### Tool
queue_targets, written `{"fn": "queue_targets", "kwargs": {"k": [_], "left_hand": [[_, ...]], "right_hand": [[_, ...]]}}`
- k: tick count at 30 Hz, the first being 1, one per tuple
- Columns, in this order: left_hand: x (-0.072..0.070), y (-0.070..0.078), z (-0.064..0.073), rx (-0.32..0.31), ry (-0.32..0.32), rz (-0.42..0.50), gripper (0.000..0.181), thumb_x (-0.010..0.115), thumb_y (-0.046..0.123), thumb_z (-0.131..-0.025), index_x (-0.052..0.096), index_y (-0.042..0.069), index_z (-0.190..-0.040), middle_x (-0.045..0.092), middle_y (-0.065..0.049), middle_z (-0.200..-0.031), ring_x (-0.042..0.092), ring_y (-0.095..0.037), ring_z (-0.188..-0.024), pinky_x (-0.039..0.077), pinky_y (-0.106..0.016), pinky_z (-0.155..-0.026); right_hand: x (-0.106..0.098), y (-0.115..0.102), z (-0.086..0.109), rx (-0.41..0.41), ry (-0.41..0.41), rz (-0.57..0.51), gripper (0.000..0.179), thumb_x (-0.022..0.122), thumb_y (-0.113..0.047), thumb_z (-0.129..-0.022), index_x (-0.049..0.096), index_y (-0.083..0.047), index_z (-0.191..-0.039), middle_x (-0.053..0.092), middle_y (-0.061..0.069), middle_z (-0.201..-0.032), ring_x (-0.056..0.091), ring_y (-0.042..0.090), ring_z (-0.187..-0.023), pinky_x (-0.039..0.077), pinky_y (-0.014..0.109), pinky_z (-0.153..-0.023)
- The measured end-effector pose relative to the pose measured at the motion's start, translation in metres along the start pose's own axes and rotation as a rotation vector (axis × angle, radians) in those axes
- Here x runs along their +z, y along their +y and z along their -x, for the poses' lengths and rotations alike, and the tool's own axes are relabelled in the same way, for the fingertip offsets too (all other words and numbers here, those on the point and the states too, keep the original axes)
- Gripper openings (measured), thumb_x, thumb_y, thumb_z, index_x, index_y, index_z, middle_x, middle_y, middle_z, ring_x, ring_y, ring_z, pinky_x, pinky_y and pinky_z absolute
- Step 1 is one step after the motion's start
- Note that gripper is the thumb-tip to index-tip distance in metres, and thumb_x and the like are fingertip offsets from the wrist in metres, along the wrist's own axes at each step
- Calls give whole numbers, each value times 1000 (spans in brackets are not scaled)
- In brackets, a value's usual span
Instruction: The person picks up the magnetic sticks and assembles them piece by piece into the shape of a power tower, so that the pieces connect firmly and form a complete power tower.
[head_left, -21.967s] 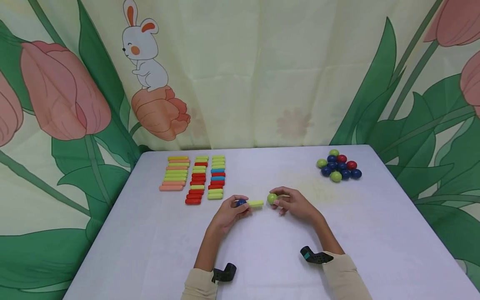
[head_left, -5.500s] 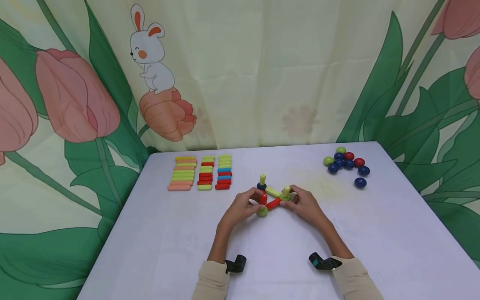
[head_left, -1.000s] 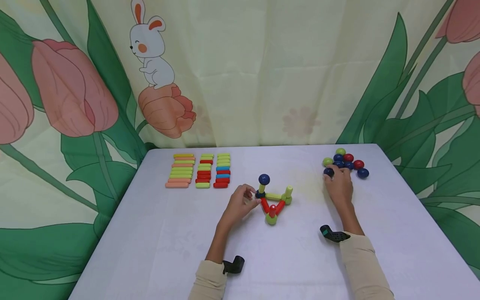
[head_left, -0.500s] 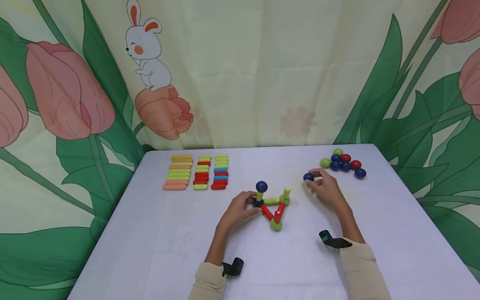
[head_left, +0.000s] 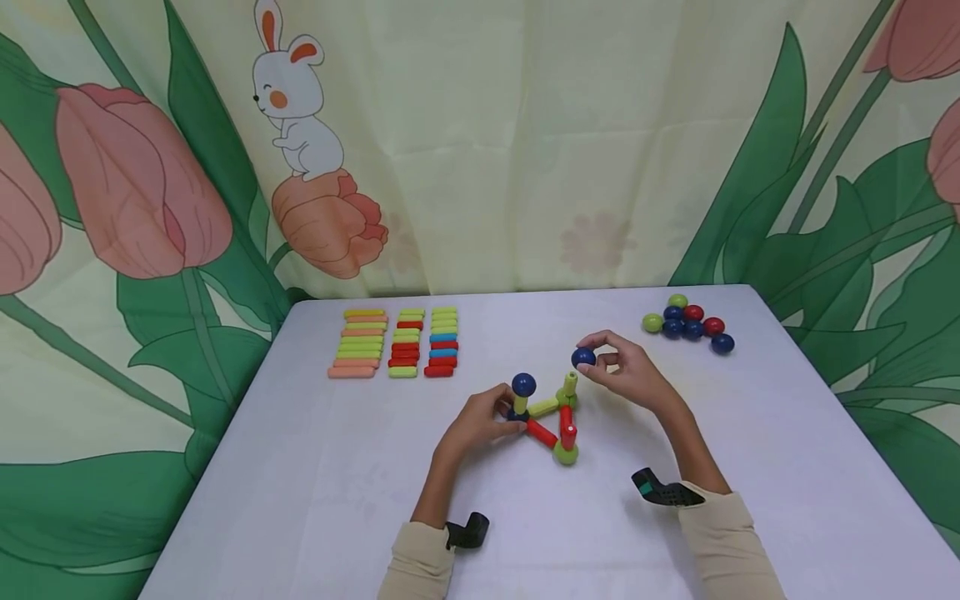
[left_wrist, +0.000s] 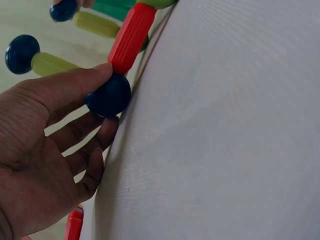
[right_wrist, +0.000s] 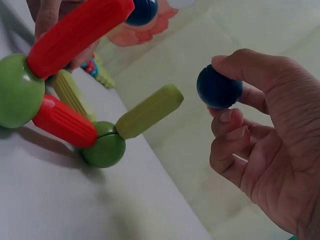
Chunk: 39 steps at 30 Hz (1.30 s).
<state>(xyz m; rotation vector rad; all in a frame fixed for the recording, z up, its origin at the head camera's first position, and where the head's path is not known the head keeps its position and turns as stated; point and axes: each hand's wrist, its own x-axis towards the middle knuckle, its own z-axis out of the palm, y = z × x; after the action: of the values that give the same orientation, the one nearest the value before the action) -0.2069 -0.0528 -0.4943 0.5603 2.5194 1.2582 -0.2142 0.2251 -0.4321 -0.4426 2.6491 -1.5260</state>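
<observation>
A triangular frame of sticks and balls stands mid-table. Its corners are a dark blue ball (left_wrist: 109, 95) and two green balls (right_wrist: 103, 144). Two red sticks (head_left: 542, 433) and a yellow-green stick (head_left: 543, 407) join them. Each corner bears an upright stick; the left upright is topped by a blue ball (head_left: 523, 384). My left hand (head_left: 480, 421) pinches the blue corner ball between thumb and fingers. My right hand (head_left: 630, 371) pinches a loose blue ball (right_wrist: 219, 86). In the right wrist view, that ball is a short gap from the tip of the yellow-green upright (right_wrist: 150, 111).
Three columns of loose sticks (head_left: 405, 343), yellow-green, red, blue, orange and yellow, lie at the back left. Several blue, green and red balls (head_left: 693, 329) are clustered at the back right. A printed curtain (head_left: 465, 150) hangs behind the white table (head_left: 300, 467).
My right hand has picked a blue ball from the cluster and carried it left to the frame. The left hand has come onto the corner ball, and the frame has turned slightly.
</observation>
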Motion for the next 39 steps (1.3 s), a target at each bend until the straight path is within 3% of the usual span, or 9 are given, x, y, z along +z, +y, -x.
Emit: {"fn": "queue_targets", "kwargs": {"k": [9,15,19,25,29,31,34,36,39], "left_hand": [[-2,2,1,-22,-33,-4,29,77,21,-84,63,12,-108,63,1,-94,56,-14,-90,50,-26,-78],[-3,4,3,-16,-31,-7,29,78,19,-83,62,11,-106,64,-2,-95,55,-13,-83,49,-22,-70],[-1,5,3,-20,-15,-6,32,78,19,-82,61,10,-107,64,-3,-94,54,-14,-77,48,-21,-65],[5,6,1,-82,34,-51,40,80,25,-81,57,12,-111,62,-2,-93,55,-15,-81,51,-26,-69],[6,9,1,-112,46,-69,45,80,28,-80,56,14,-115,63,-2,-95,56,-16,-87,54,-30,-75],[5,9,2,-125,39,-75,45,80,30,-80,55,15,-114,61,-2,-93,56,-16,-87,53,-29,-72],[1,8,5,-123,12,-70,41,79,31,-82,53,14,-109,57,-2,-88,54,-15,-83,49,-26,-66],[-2,7,7,-96,-16,-63,38,78,29,-83,54,13,-107,55,-2,-87,53,-15,-82,46,-24,-65],[-7,5,9,-34,-67,-58,33,77,25,-85,59,9,-108,55,-3,-88,52,-15,-83,45,-24,-67]], "right_hand": [[8,-3,-2,-110,-44,58,39,75,-25,-87,62,-14,-122,61,8,-117,57,21,-76,52,23,-61],[4,4,-3,-109,16,76,41,71,-25,-90,60,-11,-127,60,14,-123,58,20,-74,50,23,-59],[-10,17,-3,-33,163,100,36,63,-33,-95,62,-9,-122,63,14,-117,60,25,-75,49,21,-62],[-36,52,0,133,524,153,36,57,-33,-98,64,-2,-117,64,17,-110,53,4,-70,44,12,-59],[-50,74,5,287,750,195,33,57,-25,-99,61,-2,-122,60,20,-116,55,16,-89,45,21,-74],[-56,83,7,377,810,181,39,54,-25,-99,55,-5,-132,52,20,-130,52,25,-110,46,31,-91],[-65,96,9,479,848,146,51,50,-28,-100,40,-8,-147,35,20,-147,37,33,-138,35,44,-114],[-71,104,10,531,855,142,58,48,-30,-101,29,-11,-152,24,18,-155,29,33,-144,29,48,-118],[-79,113,12,566,859,180,60,47,-29,-102,25,-10,-154,21,19,-157,27,36,-146,25,50,-118]]}}
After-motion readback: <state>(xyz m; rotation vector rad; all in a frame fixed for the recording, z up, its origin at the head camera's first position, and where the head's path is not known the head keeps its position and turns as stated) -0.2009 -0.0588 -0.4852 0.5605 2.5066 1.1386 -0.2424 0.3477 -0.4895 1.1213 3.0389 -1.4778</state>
